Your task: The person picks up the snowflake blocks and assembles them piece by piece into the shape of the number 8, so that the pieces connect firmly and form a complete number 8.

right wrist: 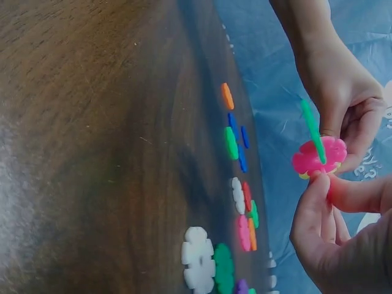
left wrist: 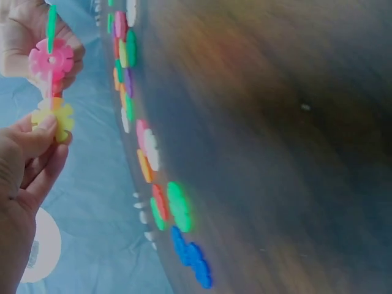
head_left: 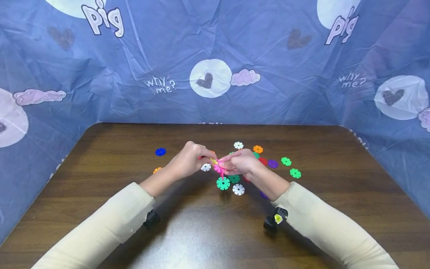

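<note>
My left hand (head_left: 191, 160) pinches a yellow notched disc (left wrist: 55, 119) between thumb and fingers. From the other side my right hand (head_left: 242, 163) grips a pink piece edge-on with thumb and fingertips. A pink flower-shaped disc (left wrist: 51, 60) joins the yellow one in a small cluster held between both hands, above the table. Slotted into the pink disc, a green notched disc (right wrist: 313, 131) sticks out from the cluster, on the side toward me in the head view. Fingers hide part of where the yellow and pink pieces meet.
Several loose notched discs lie on the brown table (head_left: 188, 239): a white disc (head_left: 238, 189) near the hands, a blue disc (head_left: 160, 152) at left, a purple disc (head_left: 273, 164) and a green disc (head_left: 295, 173) at right. A blue printed cloth (head_left: 268, 104) hangs behind.
</note>
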Demonstrator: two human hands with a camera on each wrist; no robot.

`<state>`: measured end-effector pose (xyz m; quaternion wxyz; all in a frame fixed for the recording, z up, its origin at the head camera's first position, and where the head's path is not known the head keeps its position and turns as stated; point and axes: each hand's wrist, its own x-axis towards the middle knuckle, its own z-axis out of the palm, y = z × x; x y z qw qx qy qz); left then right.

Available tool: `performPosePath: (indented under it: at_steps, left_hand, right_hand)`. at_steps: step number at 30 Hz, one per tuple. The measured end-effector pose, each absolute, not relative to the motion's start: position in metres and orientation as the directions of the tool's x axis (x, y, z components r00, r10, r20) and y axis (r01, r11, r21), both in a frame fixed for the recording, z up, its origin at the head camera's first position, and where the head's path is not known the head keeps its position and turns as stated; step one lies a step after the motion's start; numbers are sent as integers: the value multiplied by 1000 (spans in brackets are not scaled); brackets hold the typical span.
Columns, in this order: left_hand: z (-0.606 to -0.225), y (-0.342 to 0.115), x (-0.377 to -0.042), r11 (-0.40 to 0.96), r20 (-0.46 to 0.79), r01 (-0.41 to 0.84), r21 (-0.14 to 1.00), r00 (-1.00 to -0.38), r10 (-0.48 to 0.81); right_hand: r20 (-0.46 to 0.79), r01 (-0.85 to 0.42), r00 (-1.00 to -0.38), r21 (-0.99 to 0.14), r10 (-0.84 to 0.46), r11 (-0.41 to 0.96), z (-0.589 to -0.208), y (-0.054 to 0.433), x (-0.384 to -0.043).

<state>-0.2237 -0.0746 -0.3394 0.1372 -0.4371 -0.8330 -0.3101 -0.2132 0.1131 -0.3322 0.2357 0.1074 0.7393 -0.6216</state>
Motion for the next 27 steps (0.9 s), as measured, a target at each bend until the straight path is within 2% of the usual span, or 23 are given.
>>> performPosePath:
  at_steps: [4, 6, 13, 19, 22, 27]
  left_hand:
    - [-341, -78, -226, 415, 452, 758, 504, -641, 621]
    - [-340, -79, -227, 405, 431, 746, 529, -647, 629]
    - [-334, -75, -232, 354, 433, 801, 482, -569, 699]
    - [-331, -69, -233, 356, 438, 822, 445, -547, 714]
    - [-332, -66, -232, 364, 425, 806, 467, -566, 706]
    - [-337, -67, -228, 386, 317, 713, 586, -640, 700]
  right_hand:
    - [-518, 488, -836, -852, -180, 188, -334, 117, -214]
    - [-527, 493, -819, -849, -227, 192, -334, 120, -214]
    - [-514, 433, -792, -853, -330, 290, -327, 130, -213]
    - [-515, 453, -798, -855, -312, 252, -325, 130, -209]
    - [-518, 475, -802, -855, -297, 208, -327, 130, -206]
    - [-512, 470, -804, -859, -303, 204, -339, 136, -198]
